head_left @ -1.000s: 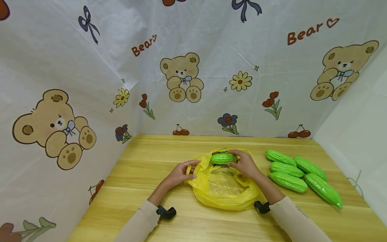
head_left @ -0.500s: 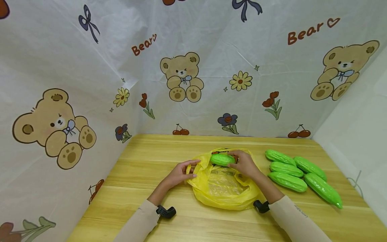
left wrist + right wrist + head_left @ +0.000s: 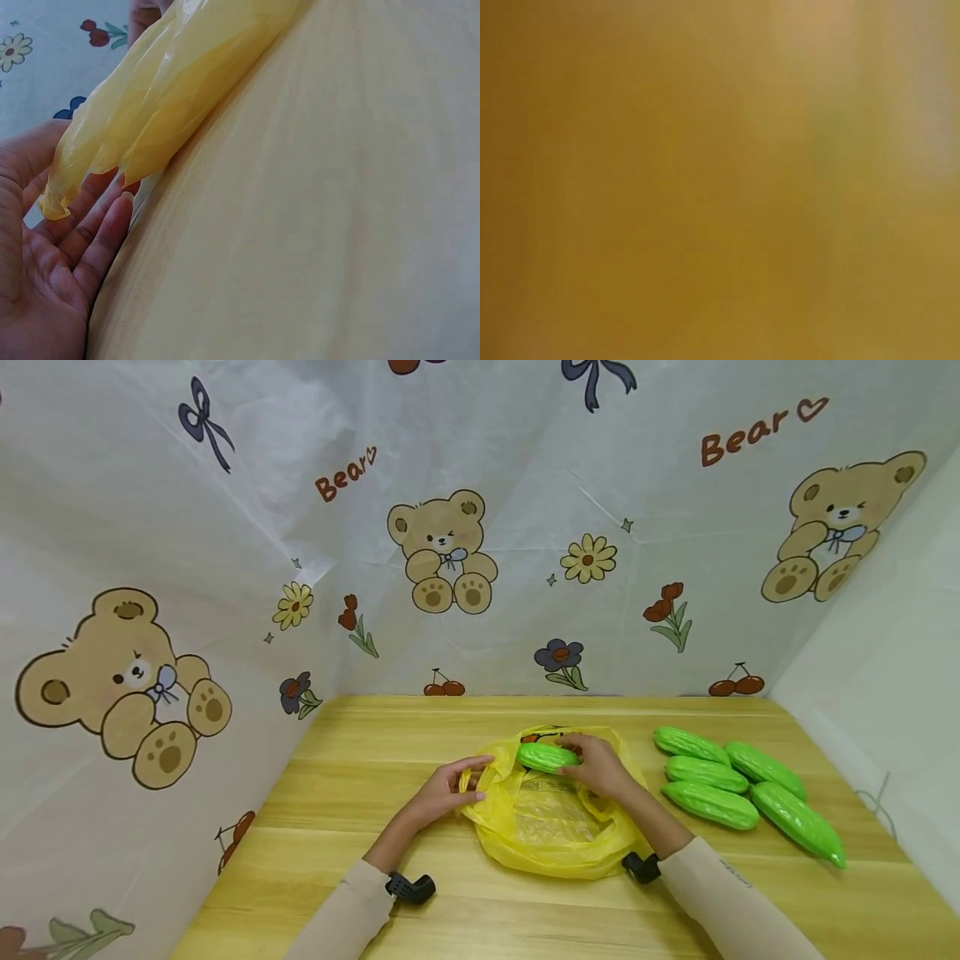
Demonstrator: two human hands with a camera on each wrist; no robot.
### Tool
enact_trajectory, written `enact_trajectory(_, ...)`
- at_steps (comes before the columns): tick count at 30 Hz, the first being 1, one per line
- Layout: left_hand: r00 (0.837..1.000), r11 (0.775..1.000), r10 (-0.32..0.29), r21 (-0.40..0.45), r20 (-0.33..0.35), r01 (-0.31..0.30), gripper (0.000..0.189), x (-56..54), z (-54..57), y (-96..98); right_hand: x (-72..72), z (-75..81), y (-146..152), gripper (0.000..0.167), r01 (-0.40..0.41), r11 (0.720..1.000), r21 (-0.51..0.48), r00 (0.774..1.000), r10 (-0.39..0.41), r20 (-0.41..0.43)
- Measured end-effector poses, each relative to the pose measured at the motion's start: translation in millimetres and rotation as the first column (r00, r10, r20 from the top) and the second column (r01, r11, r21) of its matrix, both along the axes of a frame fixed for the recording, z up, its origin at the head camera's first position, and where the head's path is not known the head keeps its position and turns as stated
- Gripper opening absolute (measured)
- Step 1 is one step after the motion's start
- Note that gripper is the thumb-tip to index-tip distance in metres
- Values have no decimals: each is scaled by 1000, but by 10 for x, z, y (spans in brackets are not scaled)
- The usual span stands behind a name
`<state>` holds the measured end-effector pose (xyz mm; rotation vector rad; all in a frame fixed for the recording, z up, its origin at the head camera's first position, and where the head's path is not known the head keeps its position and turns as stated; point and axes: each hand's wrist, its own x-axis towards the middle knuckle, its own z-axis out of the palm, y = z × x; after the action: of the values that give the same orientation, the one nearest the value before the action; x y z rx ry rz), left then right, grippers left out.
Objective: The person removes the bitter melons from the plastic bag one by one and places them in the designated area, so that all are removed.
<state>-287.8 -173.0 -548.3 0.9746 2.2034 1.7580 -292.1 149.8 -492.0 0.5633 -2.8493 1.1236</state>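
Note:
A crumpled yellow plastic bag (image 3: 551, 852) lies on the wooden table with its mouth spread. My left hand (image 3: 444, 790) holds the bag's left rim; in the left wrist view the yellow film (image 3: 161, 101) passes between the thumb and the loosely curled fingers (image 3: 109, 240). Inside the bag's mouth, toward the back, a bright green, ridged bitter melon (image 3: 546, 758) lies roughly sideways. My right hand (image 3: 600, 767) grips its right end, which the fingers partly hide. The right wrist view is only a yellow blur, the bag close to the lens.
Several more green bitter melons (image 3: 708, 805) lie grouped on the table (image 3: 360, 827) to the right of the bag. A white sheet with printed bears (image 3: 517, 635) stands behind and at the left. A thin cable (image 3: 879, 806) shows by the right wall.
The bitter melon has shifted slightly toward me and tilted, its right end lower, with my right hand still gripping it. My left hand stays at the bag's rim. The head view has shifted slightly.

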Motion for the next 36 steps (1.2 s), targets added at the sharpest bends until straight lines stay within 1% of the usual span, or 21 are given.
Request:
enact_trajectory(6,1000,1000,9,-8,13,-9,58,7,-6,-11,-5,8,-14,49,-23,1000,-17,1000,23,7)
enact_trajectory(11,1000,1000,12,-14,-3,-12,58,-19,8,-16,0,70,6,48,-30,999,-28,999,30,13)
enact_trajectory(15,1000,1000,5,-22,-13,-6,56,-41,-21,-29,24,128,31,47,-28,999,-30,1000,28,7)
enact_trajectory(19,1000,1000,5,-19,-5,-5,55,-43,-40,-33,57,186,45,45,-24,999,-27,1000,24,-21)
enact_trajectory(22,1000,1000,8,-19,-1,-8,55,-36,-40,-37,91,230,58,43,-28,999,-21,999,27,-47)
enact_trajectory(31,1000,1000,4,3,11,-4,55,-21,-26,-44,222,403,105,41,-7,1000,1,996,7,-94)
enact_trajectory(36,1000,1000,7,-12,21,-7,56,-16,-19,-43,309,460,154,40,-10,1000,3,992,11,-127)
